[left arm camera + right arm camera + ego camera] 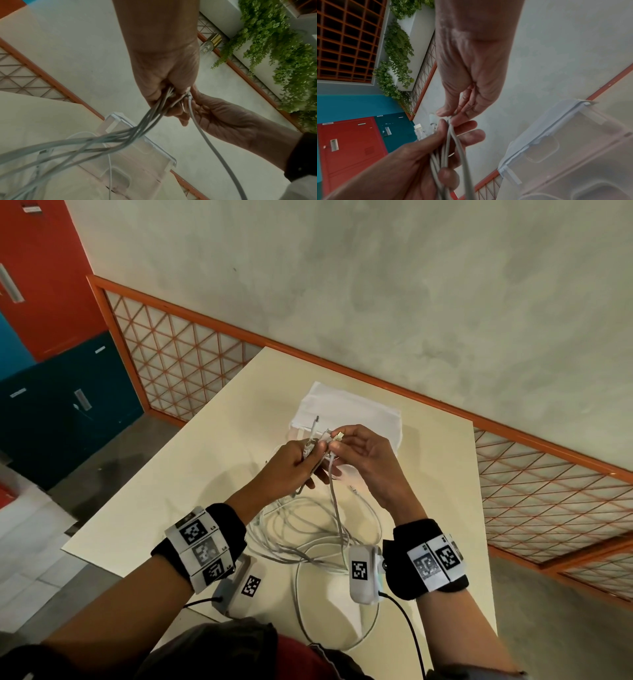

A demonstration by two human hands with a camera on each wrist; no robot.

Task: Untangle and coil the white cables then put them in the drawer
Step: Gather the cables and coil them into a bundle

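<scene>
Just in front of the translucent drawer (346, 419) on the counter (191, 474), the left hand (291, 463) clenches the white cables (308, 529) near their plugs while the right hand (363, 453) pinches one plug end, apparently to single it out, loops trailing below.

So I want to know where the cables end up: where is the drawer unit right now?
In the head view the translucent drawer unit sits on the table at its far side, just beyond both hands and the white cables.
</scene>
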